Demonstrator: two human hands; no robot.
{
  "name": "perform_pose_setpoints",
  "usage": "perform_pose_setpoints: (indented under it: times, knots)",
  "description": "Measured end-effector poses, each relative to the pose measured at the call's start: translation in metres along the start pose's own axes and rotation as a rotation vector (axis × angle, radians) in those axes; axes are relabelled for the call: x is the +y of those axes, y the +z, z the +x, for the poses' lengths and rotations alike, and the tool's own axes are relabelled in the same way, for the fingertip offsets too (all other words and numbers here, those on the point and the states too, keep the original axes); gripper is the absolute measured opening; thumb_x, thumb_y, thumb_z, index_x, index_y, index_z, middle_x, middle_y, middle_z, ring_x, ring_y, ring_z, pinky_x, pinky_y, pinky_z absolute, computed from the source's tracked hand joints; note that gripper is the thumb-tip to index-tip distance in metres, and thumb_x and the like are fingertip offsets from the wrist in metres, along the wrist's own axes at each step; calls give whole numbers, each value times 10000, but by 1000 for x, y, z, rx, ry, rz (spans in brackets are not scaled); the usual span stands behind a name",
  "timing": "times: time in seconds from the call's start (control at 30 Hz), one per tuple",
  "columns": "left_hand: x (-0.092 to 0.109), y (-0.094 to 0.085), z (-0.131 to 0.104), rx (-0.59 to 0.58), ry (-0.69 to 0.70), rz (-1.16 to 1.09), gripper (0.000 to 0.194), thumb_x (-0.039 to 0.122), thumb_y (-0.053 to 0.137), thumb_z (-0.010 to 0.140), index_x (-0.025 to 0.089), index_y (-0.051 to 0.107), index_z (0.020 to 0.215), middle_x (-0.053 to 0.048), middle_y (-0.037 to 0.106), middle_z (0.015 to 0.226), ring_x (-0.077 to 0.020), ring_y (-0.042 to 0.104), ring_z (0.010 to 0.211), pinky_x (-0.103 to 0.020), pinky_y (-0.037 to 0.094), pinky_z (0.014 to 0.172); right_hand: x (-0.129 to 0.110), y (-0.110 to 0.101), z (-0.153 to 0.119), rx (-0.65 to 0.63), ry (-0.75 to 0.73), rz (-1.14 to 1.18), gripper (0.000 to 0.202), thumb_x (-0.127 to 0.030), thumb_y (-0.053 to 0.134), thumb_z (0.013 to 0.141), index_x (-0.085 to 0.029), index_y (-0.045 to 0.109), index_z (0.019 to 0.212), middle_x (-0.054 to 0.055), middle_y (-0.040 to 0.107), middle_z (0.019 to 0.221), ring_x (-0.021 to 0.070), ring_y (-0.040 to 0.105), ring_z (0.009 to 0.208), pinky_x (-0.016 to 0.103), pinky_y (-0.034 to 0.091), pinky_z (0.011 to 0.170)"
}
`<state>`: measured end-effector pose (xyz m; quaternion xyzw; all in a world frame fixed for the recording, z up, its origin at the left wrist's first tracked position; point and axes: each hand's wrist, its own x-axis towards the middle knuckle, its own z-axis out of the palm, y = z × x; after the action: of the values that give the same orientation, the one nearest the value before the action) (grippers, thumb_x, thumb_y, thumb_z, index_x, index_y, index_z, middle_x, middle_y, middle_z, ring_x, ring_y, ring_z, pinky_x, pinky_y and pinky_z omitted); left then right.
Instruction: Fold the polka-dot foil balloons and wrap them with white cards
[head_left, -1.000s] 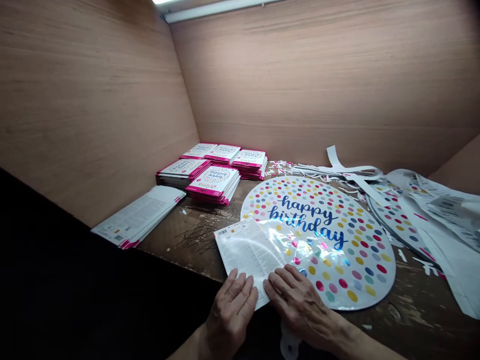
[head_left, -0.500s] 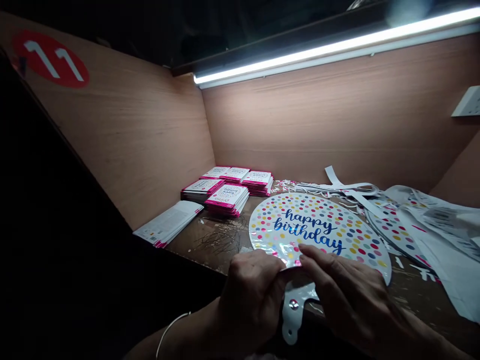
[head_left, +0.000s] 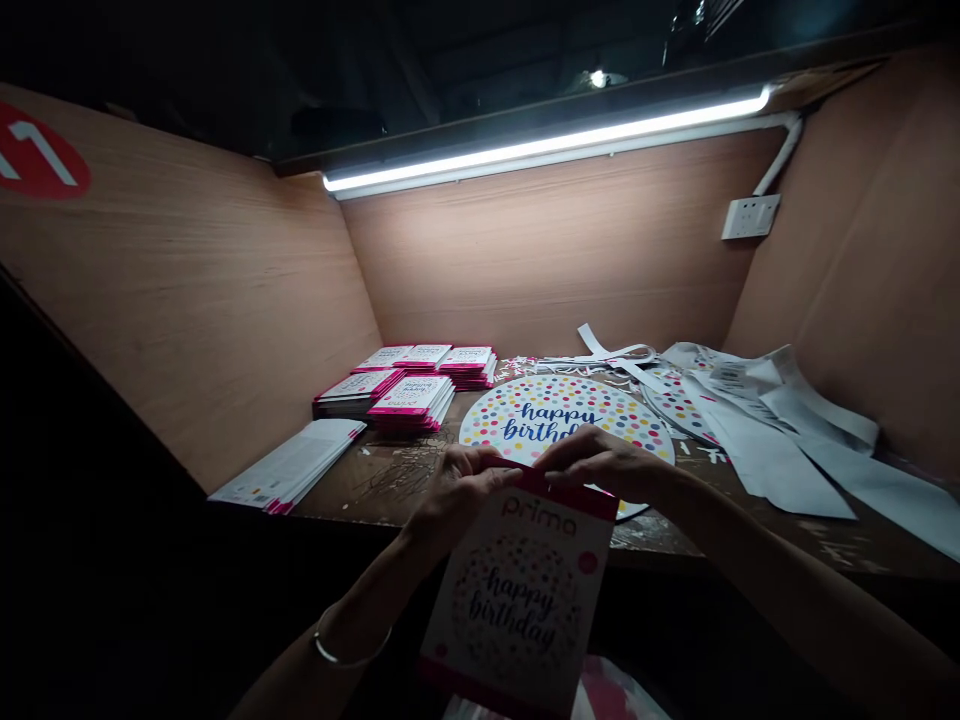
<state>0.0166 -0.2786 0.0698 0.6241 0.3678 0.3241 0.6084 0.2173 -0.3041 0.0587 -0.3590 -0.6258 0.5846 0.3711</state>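
Note:
A white and pink "prima happy birthday" packet [head_left: 517, 600] hangs upright below the table edge. My left hand [head_left: 461, 485] pinches its pink top edge on the left. On the right, the fingers of my right hand [head_left: 600, 462] close on the same edge. Behind my hands a round, flat foil balloon [head_left: 487, 415] with coloured dots and blue "happy birthday" lettering lies on the table. My right hand covers part of that lettering.
Stacks of similar packets [head_left: 412, 395] stand at the back left. Nearer the front lies a fanned pile of pale packets [head_left: 300, 455]. White strips [head_left: 750, 450] and another dotted balloon [head_left: 679, 400] lie to the right. Wooden walls [head_left: 555, 260] enclose the table. Something pink and translucent [head_left: 611, 690] shows below.
My hands have left the foil balloon, whose near edge they were pressing. They now hold a packet in front of the table. The view has shifted to the right.

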Motion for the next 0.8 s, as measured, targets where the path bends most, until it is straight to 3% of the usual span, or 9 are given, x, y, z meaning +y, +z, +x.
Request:
perform_pose_setpoints:
  times: [0.13, 0.23, 0.4, 0.53, 0.6, 0.67, 0.73, 0.8]
  knots:
    - [-3, 0, -1, -33, -3, -20, 239, 307, 725, 597, 93, 677, 693, -26, 622, 580, -122, 536, 494, -220, 384, 497, 10, -1, -8, 15, 55, 211, 289, -230, 644, 594, -83, 707, 835, 47, 662, 687, 110, 551, 564, 214, 396, 540]
    - [-5, 2, 0, -74, -4, 3, 227, 310, 710, 613, 95, 672, 674, -20, 616, 567, -105, 513, 471, -202, 357, 470, 19, 0, -13, 47, 39, 217, 333, -172, 639, 548, -92, 713, 863, 43, 674, 702, 109, 554, 559, 202, 392, 518]
    - [-12, 9, 5, -129, -33, -19, 226, 307, 715, 602, 91, 665, 650, -11, 593, 534, -95, 487, 455, -195, 345, 449, 28, 2, -14, 164, -29, 213, 238, -123, 654, 519, -103, 718, 748, 33, 672, 701, 115, 567, 595, 208, 421, 555]
    - [-16, 13, 9, -160, -50, -47, 209, 275, 725, 589, 85, 679, 662, -20, 609, 557, -100, 512, 485, -196, 374, 473, 39, -5, -12, 200, -33, -37, 209, -107, 576, 543, -100, 707, 706, 9, 641, 631, 97, 531, 559, 195, 409, 539]
    - [-14, 11, 10, -160, -55, -102, 211, 267, 736, 576, 86, 684, 671, -29, 629, 582, -116, 546, 508, -208, 404, 501, 46, -12, -17, 255, 31, -300, 163, -102, 527, 567, -103, 684, 609, -14, 579, 520, 78, 483, 499, 179, 381, 489]
    - [-12, 6, 13, -154, -52, -164, 222, 266, 750, 568, 85, 688, 682, -41, 650, 610, -131, 575, 527, -224, 432, 531, 53, -20, -28, 223, 153, -480, 152, -110, 513, 592, -111, 659, 553, -23, 537, 474, 71, 455, 454, 168, 360, 437]
    - [-11, 1, 18, -141, -55, -222, 253, 273, 765, 559, 77, 694, 701, -58, 663, 622, -145, 591, 527, -236, 445, 532, 55, -28, -41, 112, 249, -473, 158, -145, 558, 612, -129, 693, 693, -3, 597, 586, 91, 498, 477, 176, 385, 415]
    - [-13, -3, 28, -94, -57, -299, 291, 279, 782, 534, 62, 695, 708, -75, 667, 617, -156, 599, 518, -245, 453, 523, 54, -34, -52, 113, 247, -365, 304, -235, 605, 663, -160, 678, 949, 30, 638, 716, 121, 554, 525, 207, 436, 435]
